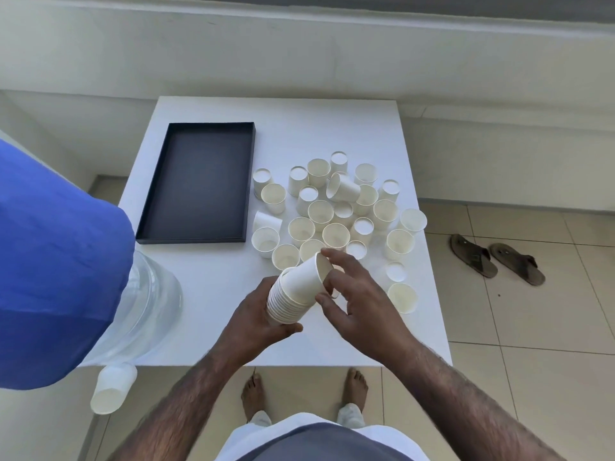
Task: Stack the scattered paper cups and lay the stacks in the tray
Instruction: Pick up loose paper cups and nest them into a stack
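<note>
Paper-cup stack, one; black tray, one

Single head-worn wide-angle view, from standing height, facing forward and steeply down. White table fills frame centre. Left hand and right hand, holding cup stack, nearest lens, lower centre. Bare feet at bottom edge; wall across top.

Loose cups crowd the counter right of the tray. The strip before the tray lies bare; a clear bottle blocks the left corner.
</note>
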A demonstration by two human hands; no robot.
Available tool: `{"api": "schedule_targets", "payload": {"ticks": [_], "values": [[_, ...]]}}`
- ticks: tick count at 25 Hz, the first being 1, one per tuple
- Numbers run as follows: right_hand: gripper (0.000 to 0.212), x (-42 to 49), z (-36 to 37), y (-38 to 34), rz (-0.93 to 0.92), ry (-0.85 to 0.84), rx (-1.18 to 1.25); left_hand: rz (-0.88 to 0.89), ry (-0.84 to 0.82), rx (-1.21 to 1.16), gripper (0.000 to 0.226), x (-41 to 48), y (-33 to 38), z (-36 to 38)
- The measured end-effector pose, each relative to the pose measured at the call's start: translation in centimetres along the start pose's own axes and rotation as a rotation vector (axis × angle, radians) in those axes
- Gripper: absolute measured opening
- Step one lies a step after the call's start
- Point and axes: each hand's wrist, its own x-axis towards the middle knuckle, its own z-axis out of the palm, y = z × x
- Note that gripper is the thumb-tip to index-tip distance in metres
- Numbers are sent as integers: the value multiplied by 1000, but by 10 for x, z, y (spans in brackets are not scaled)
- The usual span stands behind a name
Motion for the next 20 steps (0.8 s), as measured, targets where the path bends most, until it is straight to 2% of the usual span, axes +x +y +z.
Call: {"api": "schedule_targets", "payload": {"ticks": [5,7,9,11,12,13,14,16,18,20], "values": [[14,-6,12,9,-51,-111,-69,27,-32,21,75,0,7,8],[16,-12,23,12,-47,-133,-17,31,-41,21,74,1,11,13],[26,-14,28,18,30,-134,131,34,-48,26,75,1,12,16],[30,-15,26,35,181,44,340,34,-48,42,77,0,11,16],[27,-16,24,51,253,181,325,28,-46,52,77,-1,9,15],[23,-18,22,71,332,283,179,22,-45,60,77,-2,8,13],[21,-22,20,93,429,314,-27,17,-45,64,77,-3,7,13],[32,-33,15,130,618,220,-366,12,-43,68,76,-5,5,11],[58,-44,13,155,736,123,-453,11,-40,77,77,-5,4,11],[87,-48,14,169,802,118,-380,9,-43,87,77,-5,3,13]]}}
